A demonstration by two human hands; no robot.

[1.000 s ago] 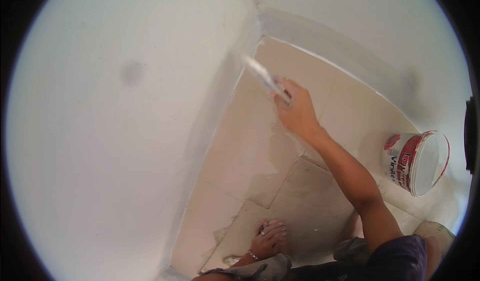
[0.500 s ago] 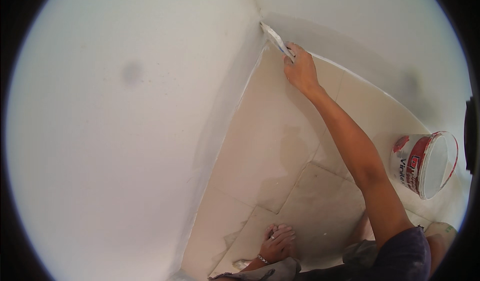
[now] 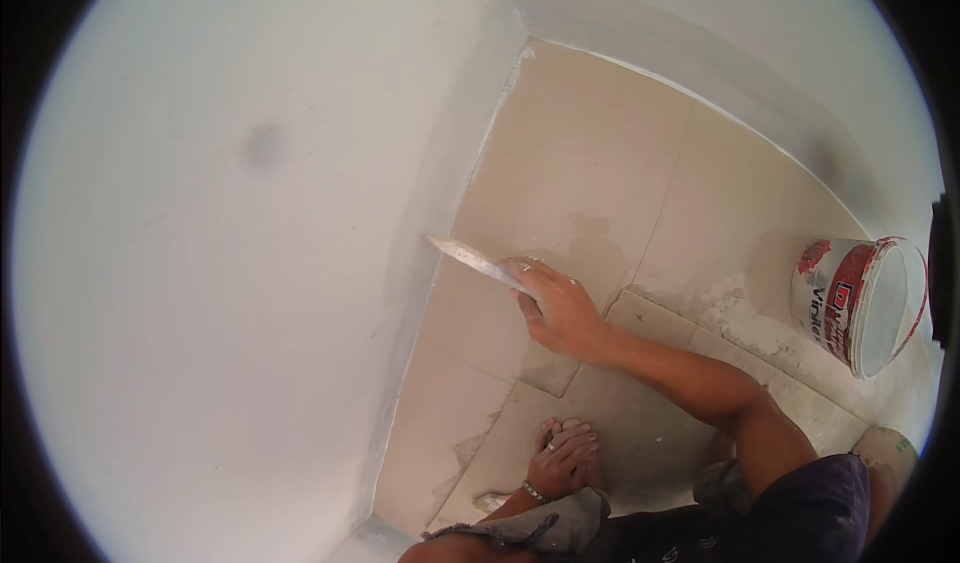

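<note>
My right hand (image 3: 553,303) grips a whitish paintbrush (image 3: 470,261), its tip at the grey strip along the bottom of the left wall (image 3: 220,313). White flecks mark the knuckles. My left hand (image 3: 558,468), with a ring and bracelet, is closed over what looks like my bare foot (image 3: 583,433) on the tiled floor, low in the view. Beneath the right hand are pale beige tiles (image 3: 570,143) with damp-looking patches and a whitish line along the wall joint.
A white bucket with red markings and a handle (image 3: 850,303) stands at the right, near the back wall (image 3: 700,13). The two walls meet in a corner at upper middle. A pale rounded object (image 3: 885,443), partly hidden, lies at lower right beside my arm.
My right hand first reached the brush up into the corner, then came down and toward me along the left wall. My left hand stayed closed on the foot. The view shifted slightly.
</note>
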